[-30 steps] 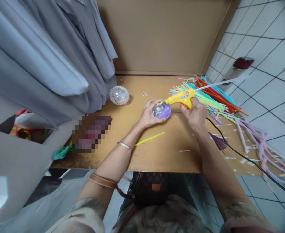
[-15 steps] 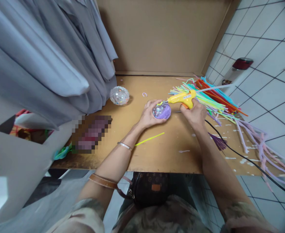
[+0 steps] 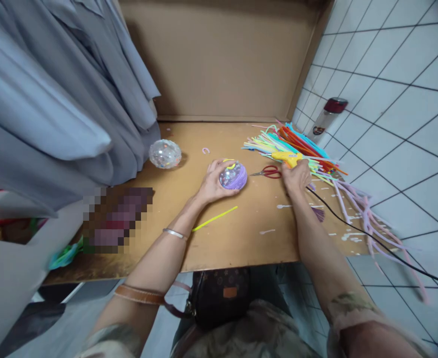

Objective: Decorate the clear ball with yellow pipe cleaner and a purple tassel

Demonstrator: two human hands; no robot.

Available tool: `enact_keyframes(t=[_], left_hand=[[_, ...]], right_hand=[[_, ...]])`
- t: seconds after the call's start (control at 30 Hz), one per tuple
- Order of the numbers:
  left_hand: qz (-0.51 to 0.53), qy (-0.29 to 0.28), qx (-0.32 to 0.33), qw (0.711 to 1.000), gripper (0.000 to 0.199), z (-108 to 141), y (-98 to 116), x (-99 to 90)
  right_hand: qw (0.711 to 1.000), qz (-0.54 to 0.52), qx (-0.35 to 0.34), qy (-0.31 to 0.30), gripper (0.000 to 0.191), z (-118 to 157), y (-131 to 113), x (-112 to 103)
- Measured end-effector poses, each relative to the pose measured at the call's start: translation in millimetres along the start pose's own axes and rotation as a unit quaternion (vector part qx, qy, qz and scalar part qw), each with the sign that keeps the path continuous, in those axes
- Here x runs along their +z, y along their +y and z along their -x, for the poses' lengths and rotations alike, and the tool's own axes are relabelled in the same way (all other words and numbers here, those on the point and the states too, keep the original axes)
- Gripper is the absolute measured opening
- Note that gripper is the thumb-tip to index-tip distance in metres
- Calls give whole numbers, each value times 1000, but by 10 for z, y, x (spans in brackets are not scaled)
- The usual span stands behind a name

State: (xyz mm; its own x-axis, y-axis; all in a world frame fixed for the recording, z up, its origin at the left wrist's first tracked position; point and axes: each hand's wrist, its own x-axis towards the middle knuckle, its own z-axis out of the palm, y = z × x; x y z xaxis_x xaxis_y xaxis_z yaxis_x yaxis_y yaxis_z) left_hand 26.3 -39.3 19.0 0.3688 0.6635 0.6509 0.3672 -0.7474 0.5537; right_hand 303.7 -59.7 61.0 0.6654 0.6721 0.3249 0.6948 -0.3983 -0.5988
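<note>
My left hand [image 3: 212,183] is wrapped round the side of a clear ball [image 3: 237,175] partly covered in purple strands, with a short yellow piece on its top. In my right hand [image 3: 296,176] is a yellow glue gun [image 3: 286,157], its nozzle pointing left and held apart from the ball. Red-handled scissors [image 3: 270,172] lie on the table between the ball and my right hand. A yellow pipe cleaner [image 3: 215,219] rests on the table just below my left hand.
Colourful pipe cleaners [image 3: 304,144] are heaped at the right, some hanging over the edge. A second clear ball [image 3: 165,153] sits at the back left beside a grey curtain [image 3: 103,99]. A black cord [image 3: 338,216] trails right. A red-lidded bottle [image 3: 325,119] stands by the tiled wall.
The glue gun has moved away from the ball, to the right, uncovering the scissors. My left hand still holds the ball, turned slightly. The whole view has shifted.
</note>
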Motion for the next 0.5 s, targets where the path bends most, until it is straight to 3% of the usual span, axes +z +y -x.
enact_keyframes(t=[0.2,0.5], left_hand=[[-33,-70,32,996,79,-12,182,-63],[-45,-76,31,996,79,0,201,-79]], right_hand=[[999,22,1,-36,54,33,-33,0],[994,38,-65,-77,50,134,-146,43]])
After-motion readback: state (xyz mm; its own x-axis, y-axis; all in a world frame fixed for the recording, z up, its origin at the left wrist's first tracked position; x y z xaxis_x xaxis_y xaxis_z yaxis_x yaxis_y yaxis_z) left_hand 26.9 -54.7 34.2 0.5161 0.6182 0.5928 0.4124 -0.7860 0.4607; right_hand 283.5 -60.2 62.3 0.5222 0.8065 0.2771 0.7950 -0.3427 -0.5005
